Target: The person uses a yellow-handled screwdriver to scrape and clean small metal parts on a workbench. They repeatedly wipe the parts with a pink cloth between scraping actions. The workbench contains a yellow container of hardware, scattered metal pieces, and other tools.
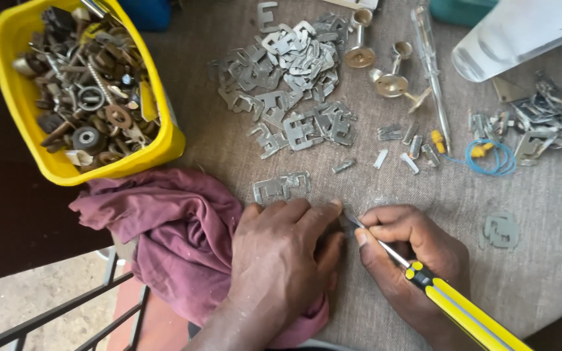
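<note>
At the bench's near edge, the left hand presses flat over a small part; the right hand pinches a yellow-handled screwdriver, best kept steady and low.

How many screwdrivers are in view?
2: a yellow-handled screwdriver in the right hand, and a clear-handled screwdriver lying at the table's top right. Others may hide in the yellow tub.

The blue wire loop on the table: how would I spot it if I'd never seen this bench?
Start at the clear plastic bottle lying at the top right, then drop down past the small pile of grey metal plates beneath it. Just left of that pile lies the blue wire loop, coiled flat on the grey cloth. It is the only blue ring among dull metal parts, with small yellow pieces beside it.
</note>
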